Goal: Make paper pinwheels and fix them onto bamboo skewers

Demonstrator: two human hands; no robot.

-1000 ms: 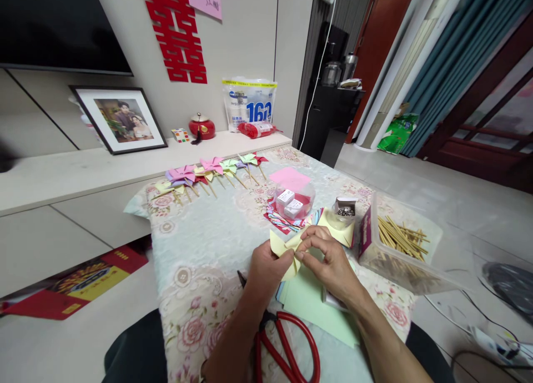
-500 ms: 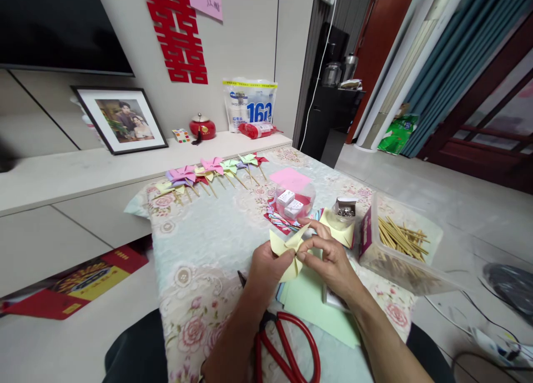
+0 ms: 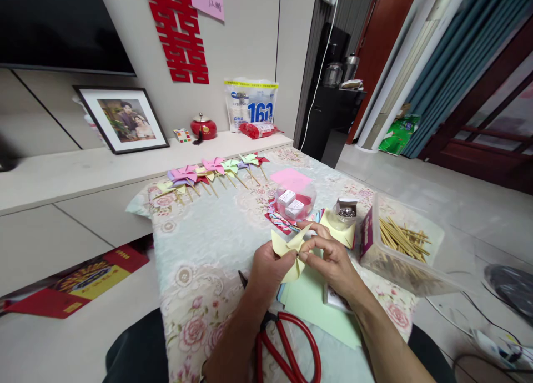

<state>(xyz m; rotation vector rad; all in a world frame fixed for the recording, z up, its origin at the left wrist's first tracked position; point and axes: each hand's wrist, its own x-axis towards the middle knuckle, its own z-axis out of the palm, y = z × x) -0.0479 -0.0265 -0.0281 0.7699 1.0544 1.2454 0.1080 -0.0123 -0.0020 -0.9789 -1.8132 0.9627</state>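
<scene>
Hands point(image 3: 306, 258) both pinching yellow paper pinwheel point(image 3: 291, 248) at centre, flaps gathered, no stick yet; finished pinwheels point(image 3: 210, 172) lined up on worktop point(image 3: 208, 233).

Two bare forearms, no sleeves, no rings, dark trousers at the knees.

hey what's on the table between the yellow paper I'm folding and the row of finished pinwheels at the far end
In the head view, between the yellow paper and the finished pinwheels lies only bare floral tablecloth.
</scene>
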